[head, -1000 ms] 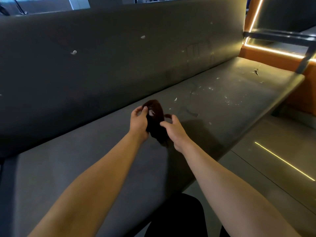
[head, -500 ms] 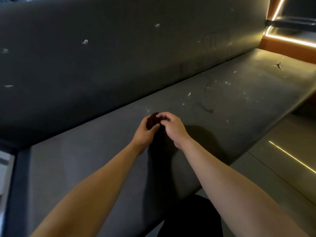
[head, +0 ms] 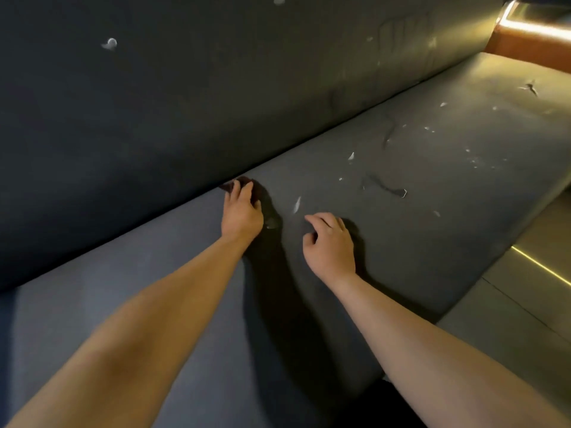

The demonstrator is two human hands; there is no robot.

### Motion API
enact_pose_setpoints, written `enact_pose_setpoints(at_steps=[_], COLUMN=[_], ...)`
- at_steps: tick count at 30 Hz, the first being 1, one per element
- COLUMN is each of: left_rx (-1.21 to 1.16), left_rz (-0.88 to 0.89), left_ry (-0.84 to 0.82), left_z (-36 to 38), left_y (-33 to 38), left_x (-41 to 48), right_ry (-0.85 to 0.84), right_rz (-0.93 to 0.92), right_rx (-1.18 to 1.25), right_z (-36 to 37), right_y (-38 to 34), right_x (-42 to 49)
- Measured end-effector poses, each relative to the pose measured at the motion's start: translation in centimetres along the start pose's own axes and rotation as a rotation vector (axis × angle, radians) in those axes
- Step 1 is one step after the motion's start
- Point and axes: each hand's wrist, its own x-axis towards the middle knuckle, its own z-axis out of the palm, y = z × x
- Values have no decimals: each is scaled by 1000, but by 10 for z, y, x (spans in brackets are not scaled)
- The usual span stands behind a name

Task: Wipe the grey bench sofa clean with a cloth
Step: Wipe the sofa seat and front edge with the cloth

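Right up by the crease where the seat [head: 154, 273] meets the back [head: 216, 88] of the grey bench sofa [head: 432, 239], the left hand [head: 241, 211] has the cloth [head: 244, 182]. The cloth is small and dark. Its fingers are curled over the cloth and push it down on the seat, so only a little bit of cloth peeks out past the fingertips. The right hand [head: 329, 242] is just beside it, nearer the front edge of the seat. Its fingers are loosely bent and it holds nothing. I cannot tell if it touches the seat or floats just over it. The mess is all on one side. A white scrap [head: 297, 204] lies between the two hands, very near the cloth. Past that, a dark thread [head: 386, 187] and lots of little white bits [head: 474, 162] are spread along the seat toward the far right end. The seat on the left side of the cloth looks plain. The bench is long and runs from the bottom left up to the top right, so I think the wipe should go that way, sliding to the right along the seat. The empty right hand sits closer to the mess and may be in the way of the cloth. A few pale marks [head: 109, 43] are stuck high on the back too, up and left of the cloth.
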Motion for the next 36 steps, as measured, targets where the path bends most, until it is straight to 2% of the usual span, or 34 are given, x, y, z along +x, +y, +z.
enact_pose_setpoints(at_steps=[4, 8, 12, 14, 17, 20, 25, 28, 31, 34, 36], left_rx=[19, 32, 128, 180, 174, 137, 18, -6, 13, 88, 46], left_rz=[125, 292, 386, 323, 94, -27, 64, 256, 361, 336, 177], left_ry=[26, -75, -137, -90, 45, 56, 26, -71, -93, -19, 87], left_z=[24, 39, 34, 26, 5, -1, 23, 47, 52, 38, 25], left_y=[18, 30, 23, 8, -27, -37, 11, 47, 49, 25, 7], left_x=[-7, -47, -54, -39, -15, -6, -39, -76, -80, -50, -21], right_ry=[31, 70, 49, 16, -15, -17, 6, 63, 75, 32, 13], right_rz=[45, 116, 38, -8, -29, -18, 59, 123, 164, 128, 136], right_rx=[56, 166, 107, 55, 16, 9, 132, 213, 232, 182, 180], right_z=[2, 1, -1, -2, -1, 0, -3, -6, -9, -10, -8], right_y=[1, 0, 2, 3, 4, 1, -2, -2, -2, -2, -1], right_x=[1, 2, -1, -2, -3, -2, -3, -3, -4, -5, -4])
